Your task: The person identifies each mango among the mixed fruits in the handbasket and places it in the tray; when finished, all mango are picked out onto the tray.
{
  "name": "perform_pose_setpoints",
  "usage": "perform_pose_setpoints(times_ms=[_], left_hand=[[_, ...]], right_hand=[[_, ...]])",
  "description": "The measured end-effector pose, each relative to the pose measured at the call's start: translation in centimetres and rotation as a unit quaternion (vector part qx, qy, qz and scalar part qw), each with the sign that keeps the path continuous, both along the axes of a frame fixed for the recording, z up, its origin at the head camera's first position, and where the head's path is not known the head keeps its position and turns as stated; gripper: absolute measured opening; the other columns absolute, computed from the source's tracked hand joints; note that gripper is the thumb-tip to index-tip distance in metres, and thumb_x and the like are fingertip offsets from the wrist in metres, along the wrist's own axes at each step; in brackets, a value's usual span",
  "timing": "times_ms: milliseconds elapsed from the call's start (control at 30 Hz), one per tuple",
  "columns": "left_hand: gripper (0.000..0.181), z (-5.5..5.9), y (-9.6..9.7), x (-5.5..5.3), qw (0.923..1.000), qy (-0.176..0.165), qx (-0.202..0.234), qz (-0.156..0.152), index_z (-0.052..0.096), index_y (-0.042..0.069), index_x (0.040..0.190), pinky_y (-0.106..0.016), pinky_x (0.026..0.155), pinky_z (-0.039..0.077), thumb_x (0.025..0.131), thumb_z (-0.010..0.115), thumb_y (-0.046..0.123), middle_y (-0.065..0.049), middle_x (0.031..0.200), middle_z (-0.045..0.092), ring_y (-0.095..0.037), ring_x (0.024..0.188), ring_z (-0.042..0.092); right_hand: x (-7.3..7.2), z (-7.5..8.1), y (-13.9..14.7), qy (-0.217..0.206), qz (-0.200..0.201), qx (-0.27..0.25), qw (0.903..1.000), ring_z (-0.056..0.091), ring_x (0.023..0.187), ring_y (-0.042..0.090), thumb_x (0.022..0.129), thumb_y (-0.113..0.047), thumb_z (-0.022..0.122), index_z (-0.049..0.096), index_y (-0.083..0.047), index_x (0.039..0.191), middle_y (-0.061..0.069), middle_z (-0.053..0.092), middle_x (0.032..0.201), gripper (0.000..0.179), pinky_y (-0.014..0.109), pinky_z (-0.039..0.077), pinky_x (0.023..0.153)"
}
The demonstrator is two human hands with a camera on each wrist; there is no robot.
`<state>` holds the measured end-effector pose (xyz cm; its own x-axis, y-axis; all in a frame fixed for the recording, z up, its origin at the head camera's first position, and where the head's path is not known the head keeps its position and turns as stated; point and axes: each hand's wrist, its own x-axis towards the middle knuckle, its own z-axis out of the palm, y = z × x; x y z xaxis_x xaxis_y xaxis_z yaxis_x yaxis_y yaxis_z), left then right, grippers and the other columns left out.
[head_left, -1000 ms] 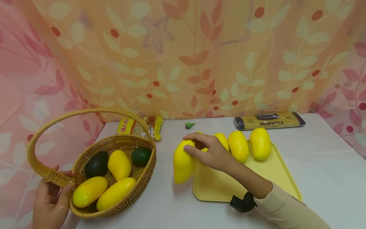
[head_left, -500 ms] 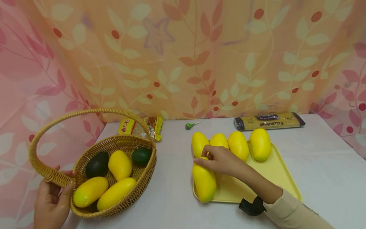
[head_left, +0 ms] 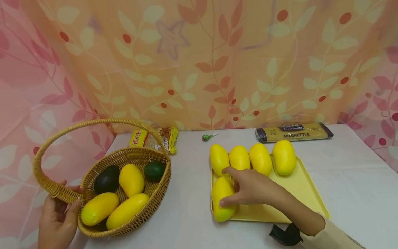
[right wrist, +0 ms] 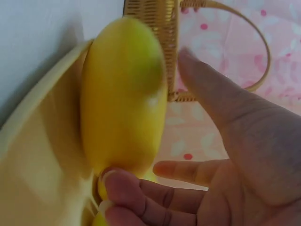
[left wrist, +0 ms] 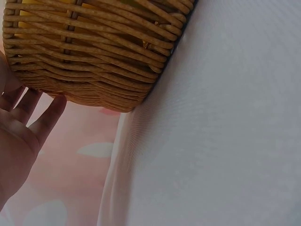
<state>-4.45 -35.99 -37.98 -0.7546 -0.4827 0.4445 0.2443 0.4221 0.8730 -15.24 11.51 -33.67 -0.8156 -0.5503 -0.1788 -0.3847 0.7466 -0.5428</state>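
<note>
My left hand (head_left: 57,218) grips the wicker basket (head_left: 160,199) where its handle meets the rim, thumb in front and fingers behind. Inside the basket lie two dark green avocados (head_left: 106,180) and three yellow mangoes (head_left: 131,180). My right hand (head_left: 258,188) is over the yellow tray (head_left: 303,193), by a mango (head_left: 219,195) lying at its front left corner. In the right wrist view the thumb (right wrist: 207,84) stands away from that mango, and fingertips are near its lower end; whether they touch is unclear. Several more mangoes (head_left: 260,159) line the tray's back side.
A spaghetti pack (head_left: 293,133) lies at the back right. A green lollipop (head_left: 206,137) is at the back middle, and a yellow food packet (head_left: 169,138) stands partly behind the basket. A patterned curtain (head_left: 199,69) hangs behind the white table (head_left: 186,214).
My right hand has brought a mango from left of the tray down onto its front left corner, then loosened its fingers around it. The left hand keeps holding the basket.
</note>
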Motion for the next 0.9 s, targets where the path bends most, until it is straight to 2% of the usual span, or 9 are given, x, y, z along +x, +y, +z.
perform_pose_setpoints(times_ms=[67,233,333,467,633,800,900], left_hand=[[0.073,0.0,0.0,0.0,0.9999,0.004,0.008,-0.007,0.040,0.005,0.150,-0.008,0.090,0.046,0.087,0.047,-0.030,-0.006,0.118,0.058,-0.008,0.111,0.060],[0.072,0.1,0.1,0.2,0.9999,-0.004,0.009,-0.003,0.039,0.006,0.150,-0.008,0.091,0.045,0.087,0.047,-0.029,-0.007,0.118,0.057,-0.008,0.111,0.060],[0.072,0.0,0.2,0.1,0.9999,-0.011,0.004,0.006,0.040,0.006,0.150,-0.008,0.090,0.045,0.087,0.047,-0.029,-0.005,0.117,0.058,-0.007,0.111,0.060],[0.073,0.0,0.1,0.0,1.0000,-0.005,0.001,0.003,0.040,0.006,0.150,-0.008,0.090,0.045,0.087,0.047,-0.030,-0.004,0.116,0.058,-0.007,0.111,0.060],[0.075,-0.1,0.0,0.0,1.0000,0.001,0.001,0.000,0.041,0.007,0.150,-0.007,0.090,0.045,0.086,0.047,-0.031,-0.004,0.117,0.059,-0.007,0.111,0.060],[0.074,0.0,0.0,0.0,0.9998,0.002,0.018,0.000,0.041,0.006,0.150,-0.008,0.089,0.046,0.086,0.048,-0.031,-0.004,0.117,0.060,-0.008,0.112,0.060],[0.074,0.1,0.2,0.0,0.9997,-0.020,0.008,0.015,0.040,0.008,0.151,-0.007,0.088,0.046,0.087,0.049,-0.029,-0.003,0.118,0.059,-0.007,0.112,0.059]], right_hand=[[0.7,0.2,0.3,0.020,0.029,0.007,0.9994,0.052,0.062,0.011,0.070,-0.069,0.079,0.053,-0.016,0.141,-0.008,0.056,0.072,0.093,0.027,0.043,0.054],[1.4,0.2,0.6,0.056,0.065,-0.007,0.9963,0.049,0.063,0.008,0.070,-0.064,0.082,0.058,-0.017,0.137,-0.011,0.056,0.072,0.084,0.026,0.044,0.055],[1.5,0.0,0.7,0.064,0.071,-0.015,0.9953,0.048,0.062,0.007,0.071,-0.060,0.083,0.059,-0.017,0.135,-0.010,0.055,0.072,0.081,0.025,0.043,0.055],[1.5,0.1,0.6,0.060,0.068,-0.016,0.9957,0.047,0.060,0.007,0.071,-0.061,0.083,0.058,-0.017,0.137,-0.010,0.054,0.070,0.082,0.024,0.040,0.053],[1.2,1.2,-0.4,0.058,0.076,-0.032,0.9949,0.047,0.058,0.007,0.077,-0.059,0.080,0.059,-0.016,0.137,-0.010,0.054,0.070,0.076,0.023,0.040,0.051],[0.6,3.0,-3.1,0.066,0.107,-0.047,0.9909,0.053,0.067,0.009,0.086,-0.049,0.076,0.065,-0.018,0.129,-0.011,0.061,0.083,0.055,0.024,0.049,0.059],[0.1,3.8,-5.5,0.063,0.136,-0.057,0.9870,0.057,0.076,0.008,0.087,-0.049,0.075,0.065,-0.020,0.131,-0.008,0.064,0.100,0.053,0.023,0.052,0.067]])
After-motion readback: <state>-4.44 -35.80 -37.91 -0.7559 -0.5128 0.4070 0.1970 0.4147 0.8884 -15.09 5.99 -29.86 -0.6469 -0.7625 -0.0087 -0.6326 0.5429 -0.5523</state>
